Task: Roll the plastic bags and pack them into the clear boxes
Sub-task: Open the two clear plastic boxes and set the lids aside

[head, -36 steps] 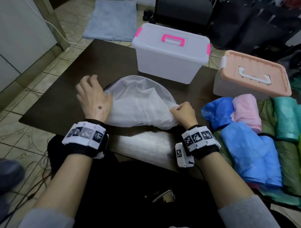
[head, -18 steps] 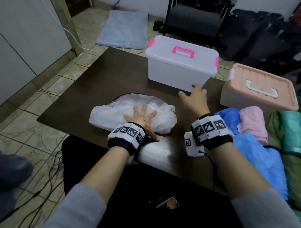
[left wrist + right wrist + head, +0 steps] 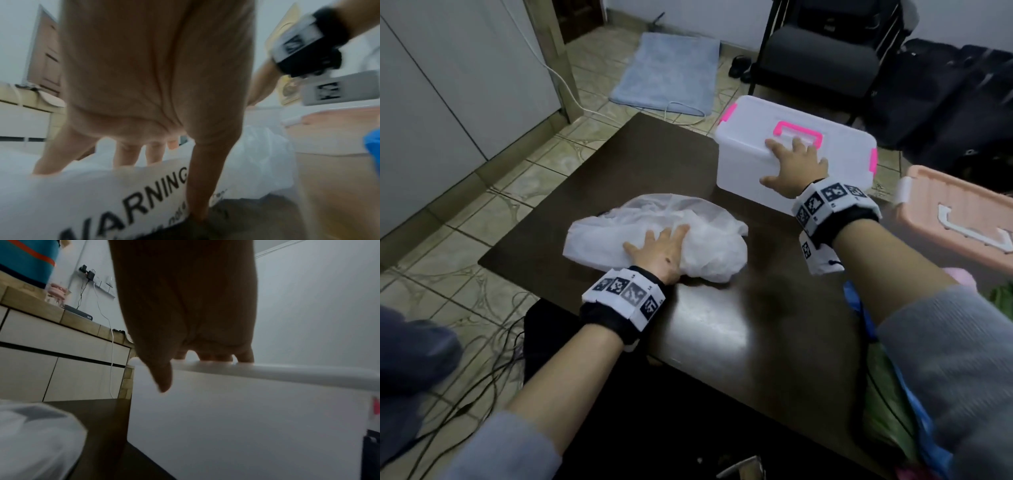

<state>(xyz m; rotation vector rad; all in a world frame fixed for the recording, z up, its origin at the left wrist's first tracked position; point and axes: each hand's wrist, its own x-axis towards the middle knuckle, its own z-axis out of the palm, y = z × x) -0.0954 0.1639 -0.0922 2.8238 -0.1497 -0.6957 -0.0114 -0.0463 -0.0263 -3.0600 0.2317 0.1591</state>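
Note:
A crumpled white plastic bag (image 3: 709,240) with black WARNING print (image 3: 131,199) lies in the middle of the dark table (image 3: 722,325). My left hand (image 3: 659,248) presses flat on it with fingers spread. Behind it stands a clear box (image 3: 743,171) with a lid and pink handle (image 3: 798,132). My right hand (image 3: 792,164) lies on the lid's near edge, fingers on top and the thumb down the front wall (image 3: 162,378). In the right wrist view the box wall (image 3: 236,418) fills the lower right and the bag (image 3: 35,434) is at the lower left.
A second box with a peach lid (image 3: 959,219) stands at the right edge. Blue, green and pink bags (image 3: 893,411) are piled on the right. Beyond the table are a black chair (image 3: 822,58) and a blue mat (image 3: 667,75); cables (image 3: 482,383) lie on the tiled floor.
My right hand let go of the bag and reached forward onto the clear box's lid. My left hand moved from the bag's left edge to press flat on its middle.

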